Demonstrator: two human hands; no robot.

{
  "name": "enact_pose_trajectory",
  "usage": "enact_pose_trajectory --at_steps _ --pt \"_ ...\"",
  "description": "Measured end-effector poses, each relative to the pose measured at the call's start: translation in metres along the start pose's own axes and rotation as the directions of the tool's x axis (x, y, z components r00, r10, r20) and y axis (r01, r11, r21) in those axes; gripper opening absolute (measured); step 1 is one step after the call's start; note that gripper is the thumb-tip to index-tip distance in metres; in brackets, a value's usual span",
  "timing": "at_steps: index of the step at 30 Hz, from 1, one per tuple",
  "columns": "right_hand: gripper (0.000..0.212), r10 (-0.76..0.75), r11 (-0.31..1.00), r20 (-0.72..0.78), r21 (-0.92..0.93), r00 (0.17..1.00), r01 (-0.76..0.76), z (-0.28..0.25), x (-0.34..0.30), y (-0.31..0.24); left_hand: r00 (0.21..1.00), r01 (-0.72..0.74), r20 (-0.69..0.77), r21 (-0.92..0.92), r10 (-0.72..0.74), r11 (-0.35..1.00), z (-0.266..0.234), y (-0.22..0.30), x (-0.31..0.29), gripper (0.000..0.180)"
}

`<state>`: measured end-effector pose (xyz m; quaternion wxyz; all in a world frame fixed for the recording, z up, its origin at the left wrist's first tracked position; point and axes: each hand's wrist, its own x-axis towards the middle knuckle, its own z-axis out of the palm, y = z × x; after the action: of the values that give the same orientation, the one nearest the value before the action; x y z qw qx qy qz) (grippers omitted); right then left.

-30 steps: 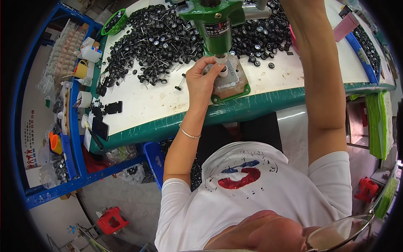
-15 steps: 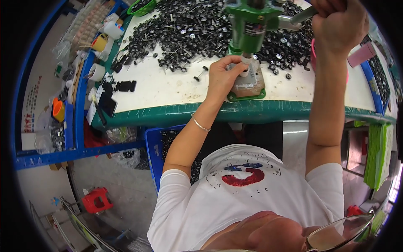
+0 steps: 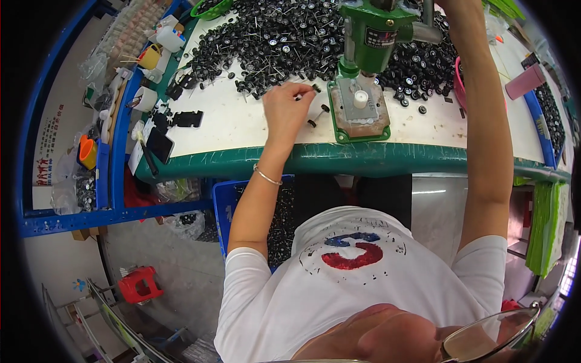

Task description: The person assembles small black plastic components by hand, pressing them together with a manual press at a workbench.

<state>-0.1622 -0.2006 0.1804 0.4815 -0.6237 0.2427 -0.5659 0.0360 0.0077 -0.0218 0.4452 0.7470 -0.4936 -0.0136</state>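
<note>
My left hand is over the table left of a green hand press, thumb and fingers pinched on a small black wheel. Just below it, a pair of black wheels on a thin axle lies on the white tabletop. The press base carries a metal plate with a white round holder standing on it, uncovered. My right hand is at the upper edge, beside the raised grey press lever; its fingers are cut off by the picture's edge.
Heaps of black wheels and metal pins spread behind and beside the press. A pink basket and a pink cylinder stand on the right. A dark phone-like slab lies left, and a blue crate sits below the table edge.
My left hand has moved left from the holder under the press and now pinches a wheel. The lever has swung up, with my right hand moving up toward the picture's edge.
</note>
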Motion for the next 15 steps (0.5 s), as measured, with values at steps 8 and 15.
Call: enact_pose_trajectory --at_steps 8,15 --pt "0.025 0.242 0.824 -0.005 -0.527 0.970 -0.209 -0.112 -0.081 0.086 0.993 -0.115 0.041 0.286 0.108 0.951 -0.006 -0.004 -0.003 0.010" --pt "0.019 0.092 0.597 0.340 -0.771 0.936 0.222 -0.134 -0.162 0.151 0.989 -0.147 0.053 0.499 0.140 0.854 0.020 -0.030 0.037 0.011"
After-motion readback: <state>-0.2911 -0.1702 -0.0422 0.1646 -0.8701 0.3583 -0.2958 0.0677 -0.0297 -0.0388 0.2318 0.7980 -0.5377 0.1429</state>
